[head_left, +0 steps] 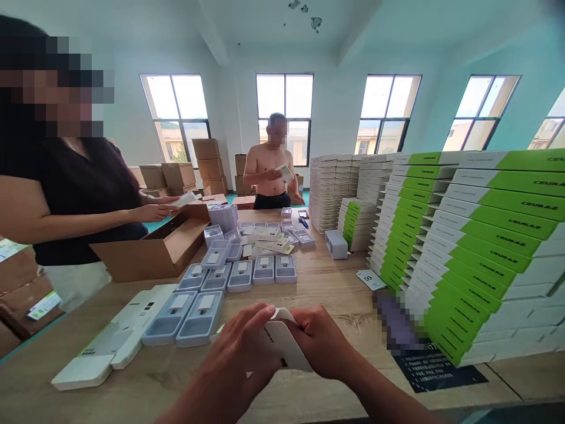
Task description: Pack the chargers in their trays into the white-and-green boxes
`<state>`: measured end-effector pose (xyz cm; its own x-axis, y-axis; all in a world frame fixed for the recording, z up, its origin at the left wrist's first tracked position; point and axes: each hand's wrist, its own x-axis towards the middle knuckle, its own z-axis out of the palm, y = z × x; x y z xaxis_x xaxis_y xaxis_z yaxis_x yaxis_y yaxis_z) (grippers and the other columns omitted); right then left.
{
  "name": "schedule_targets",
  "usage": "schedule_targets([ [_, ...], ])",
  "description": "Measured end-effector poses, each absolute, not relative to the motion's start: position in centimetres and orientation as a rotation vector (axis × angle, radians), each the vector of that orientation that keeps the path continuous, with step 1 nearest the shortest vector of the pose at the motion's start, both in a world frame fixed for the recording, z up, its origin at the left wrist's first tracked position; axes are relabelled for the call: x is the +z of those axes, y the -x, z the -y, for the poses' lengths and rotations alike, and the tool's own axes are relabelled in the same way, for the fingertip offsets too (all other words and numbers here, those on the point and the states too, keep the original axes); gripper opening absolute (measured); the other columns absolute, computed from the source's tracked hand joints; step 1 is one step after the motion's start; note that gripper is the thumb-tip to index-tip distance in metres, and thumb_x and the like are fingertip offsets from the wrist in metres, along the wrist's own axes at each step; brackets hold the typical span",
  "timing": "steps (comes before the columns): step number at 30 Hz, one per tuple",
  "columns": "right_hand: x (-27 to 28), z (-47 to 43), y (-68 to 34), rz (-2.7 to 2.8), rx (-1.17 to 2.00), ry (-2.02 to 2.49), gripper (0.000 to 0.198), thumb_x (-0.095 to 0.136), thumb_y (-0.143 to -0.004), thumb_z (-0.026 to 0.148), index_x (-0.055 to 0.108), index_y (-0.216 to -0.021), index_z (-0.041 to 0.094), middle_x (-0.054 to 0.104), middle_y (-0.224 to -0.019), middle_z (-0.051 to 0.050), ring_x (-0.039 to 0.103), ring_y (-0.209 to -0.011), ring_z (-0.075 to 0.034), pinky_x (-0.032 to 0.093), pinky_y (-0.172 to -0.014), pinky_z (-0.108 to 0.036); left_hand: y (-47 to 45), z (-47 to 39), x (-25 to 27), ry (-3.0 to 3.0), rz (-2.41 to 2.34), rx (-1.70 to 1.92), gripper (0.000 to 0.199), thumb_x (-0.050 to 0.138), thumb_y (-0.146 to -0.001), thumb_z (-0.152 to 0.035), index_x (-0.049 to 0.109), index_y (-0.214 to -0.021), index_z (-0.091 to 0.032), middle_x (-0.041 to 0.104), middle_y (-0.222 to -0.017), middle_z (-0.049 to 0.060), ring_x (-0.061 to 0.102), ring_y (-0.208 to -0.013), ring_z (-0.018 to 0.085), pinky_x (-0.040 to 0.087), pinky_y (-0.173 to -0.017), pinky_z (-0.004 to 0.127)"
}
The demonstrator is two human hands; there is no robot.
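Observation:
A white folding carton (289,348) with small dark print is between my hands near the table's front edge. My left hand (245,344) is wrapped round its left side, and my right hand (320,338) grips its upper right end by a curved flap. The inside of the carton is hidden. Just beyond my left hand stand pale plastic trays (200,318), several of them with a small white block in one compartment. Flattened white-and-green cartons (126,324) lie to the left of these trays.
Tall stacks of white-and-green boxes (477,253) rise at the right, above a dark printed sheet (441,368). An open cardboard box (145,256) stands at the left, beside a person in black (83,194). Another person (271,171) holds a carton across the wooden table (335,282).

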<state>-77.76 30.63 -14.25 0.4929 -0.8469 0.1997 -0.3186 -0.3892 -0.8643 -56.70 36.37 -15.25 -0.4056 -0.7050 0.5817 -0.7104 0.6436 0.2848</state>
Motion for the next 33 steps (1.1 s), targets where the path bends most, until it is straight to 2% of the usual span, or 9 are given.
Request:
schedule_targets([
  [3,-13.8,-30.9,77.8,-0.981,-0.836,2.121,0.054,0.049,-0.1,0.047,0.034,-0.057,0.018,0.025,-0.058,0.005,0.026,-0.055,-0.008,0.017,-0.051,-0.026,56.0,-36.1,-13.3,-1.029,2.163,-0.283,0.044,0.053,-0.096,-0.012,0.053,-0.132,-0.035,0.058,-0.136,0.004,0.064,-0.12,0.018,0.058,-0.096,0.026],
  [5,-13.5,-31.0,77.7,-0.966,-0.827,2.209,0.054,0.048,-0.102,0.045,0.035,-0.057,0.018,0.024,-0.056,0.006,0.026,-0.052,-0.008,0.016,-0.051,-0.027,55.7,-35.8,-12.1,-0.998,2.19,-0.404,0.038,0.057,-0.092,-0.008,0.059,-0.12,-0.033,0.061,-0.127,0.001,0.066,-0.113,0.016,0.057,-0.095,0.022],
  [8,-12.9,-31.0,77.8,-0.933,-0.804,2.288,0.05,0.049,-0.101,0.038,0.036,-0.057,0.017,0.022,-0.058,0.006,0.025,-0.052,-0.007,0.015,-0.051,-0.027,55.2,-35.7,-10.8,-1.051,2.299,-0.542,0.041,0.06,-0.087,-0.003,0.062,-0.116,-0.033,0.064,-0.126,-0.001,0.066,-0.115,0.015,0.054,-0.099,0.021],
  [15,-11.3,-31.6,78.3,-0.912,-0.726,2.38,0.053,0.053,-0.098,0.034,0.035,-0.051,0.017,0.02,-0.054,0.007,0.019,-0.051,-0.007,0.013,-0.05,-0.028,55.0,-36.0,-9.8,-1.152,2.425,-0.721,0.027,0.054,-0.099,-0.013,0.067,-0.114,-0.031,0.063,-0.131,0.0,0.064,-0.119,0.016,0.051,-0.103,0.025],
  [20,-10.4,-31.4,79.4,-0.884,-0.633,2.465,0.033,0.064,-0.093,0.03,0.061,-0.063,0.018,0.049,-0.054,0.006,0.033,-0.051,-0.008,0.02,-0.051,-0.025,55.0,-37.0,-8.9,-1.082,2.511,-0.59,0.031,0.046,-0.101,-0.009,0.063,-0.116,-0.029,0.063,-0.126,0.001,0.065,-0.108,0.014,0.053,-0.094,0.022],
  [25,-10.4,-30.9,79.9,-0.865,-0.46,2.714,0.027,0.058,-0.09,0.009,0.058,-0.064,0.018,0.063,-0.06,0.002,0.043,-0.054,-0.009,0.024,-0.055,-0.026,55.6,-37.5,-8.5,-1.04,2.553,-0.304,0.026,0.043,-0.098,-0.005,0.063,-0.099,-0.022,0.064,-0.126,0.005,0.064,-0.109,0.018,0.055,-0.088,0.024],
  [27,-10.9,-30.9,79.5,-0.877,-0.498,2.769,0.024,0.059,-0.089,0.007,0.058,-0.067,0.018,0.068,-0.065,-0.001,0.048,-0.055,-0.011,0.025,-0.055,-0.027,55.9,-37.4,-8.4,-1.031,2.59,-0.309,0.032,0.052,-0.088,0.001,0.065,-0.103,-0.024,0.065,-0.123,0.002,0.063,-0.112,0.02,0.054,-0.096,0.028],
  [29,-11.6,-31.0,79.2,-0.908,-0.626,2.692,0.024,0.06,-0.091,0.01,0.058,-0.068,0.018,0.07,-0.067,-0.002,0.054,-0.057,-0.012,0.029,-0.057,-0.027,56.1,-37.2,-8.4,-1.052,2.623,-0.36,0.056,0.055,-0.077,0.007,0.064,-0.119,-0.028,0.066,-0.123,0.0,0.061,-0.118,0.021,0.051,-0.105,0.032],
  [33,-13.7,-31.5,79.5,-0.865,-1.056,2.088,0.018,0.065,-0.098,0.039,0.062,-0.091,0.023,0.076,-0.082,-0.002,0.068,-0.07,-0.016,0.049,-0.065,-0.025,55.5,-36.8,-9.3,-1.101,2.575,-0.354,0.081,0.049,-0.085,0.007,0.044,-0.15,-0.04,0.062,-0.134,-0.002,0.057,-0.126,0.018,0.049,-0.11,0.031],
])
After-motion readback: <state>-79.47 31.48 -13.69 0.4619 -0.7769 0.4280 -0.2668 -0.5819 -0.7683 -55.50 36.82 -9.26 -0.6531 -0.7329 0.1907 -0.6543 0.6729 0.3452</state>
